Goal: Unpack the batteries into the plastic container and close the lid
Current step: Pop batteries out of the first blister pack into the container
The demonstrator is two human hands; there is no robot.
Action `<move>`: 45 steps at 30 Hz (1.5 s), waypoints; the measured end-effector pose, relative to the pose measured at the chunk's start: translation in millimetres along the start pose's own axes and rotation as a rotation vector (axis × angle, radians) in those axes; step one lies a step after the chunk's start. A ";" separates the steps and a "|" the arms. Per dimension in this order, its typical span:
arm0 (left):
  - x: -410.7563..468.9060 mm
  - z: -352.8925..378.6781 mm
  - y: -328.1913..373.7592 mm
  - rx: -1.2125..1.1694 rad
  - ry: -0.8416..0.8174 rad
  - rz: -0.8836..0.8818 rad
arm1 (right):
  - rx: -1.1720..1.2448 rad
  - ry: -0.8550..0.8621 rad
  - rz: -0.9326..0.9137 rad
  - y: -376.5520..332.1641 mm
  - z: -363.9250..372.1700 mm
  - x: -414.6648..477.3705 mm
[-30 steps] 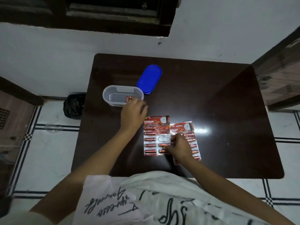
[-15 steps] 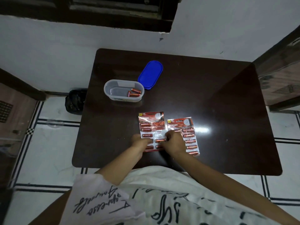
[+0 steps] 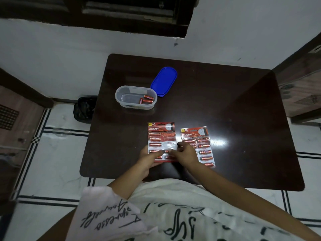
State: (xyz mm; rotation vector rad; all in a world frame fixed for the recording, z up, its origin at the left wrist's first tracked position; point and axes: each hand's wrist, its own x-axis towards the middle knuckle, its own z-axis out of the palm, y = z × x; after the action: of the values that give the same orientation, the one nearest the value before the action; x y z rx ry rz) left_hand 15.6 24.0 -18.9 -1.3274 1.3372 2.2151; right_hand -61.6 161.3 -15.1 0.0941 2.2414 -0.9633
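Where the hands meet, they hide the lower cells of the left battery pack (image 3: 161, 136). The left hand (image 3: 149, 161) grips its near corner, thumb on top. The right hand (image 3: 186, 153) curls onto its middle; I cannot tell if it pinches a battery. Farther along the bench (image 3: 225, 110), the plastic container (image 3: 121, 94) holds loose batteries (image 3: 147, 100), its count unclear.
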 end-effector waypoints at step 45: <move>12.0 -8.3 4.8 -0.001 -0.144 -0.090 | 0.818 -0.166 0.114 11.5 -4.0 -0.4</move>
State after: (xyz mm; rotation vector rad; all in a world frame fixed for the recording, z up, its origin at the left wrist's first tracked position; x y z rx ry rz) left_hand 10.8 11.9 -27.0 -1.1795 1.2016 2.2052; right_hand -59.9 172.3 -20.0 0.4764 1.5519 -1.6905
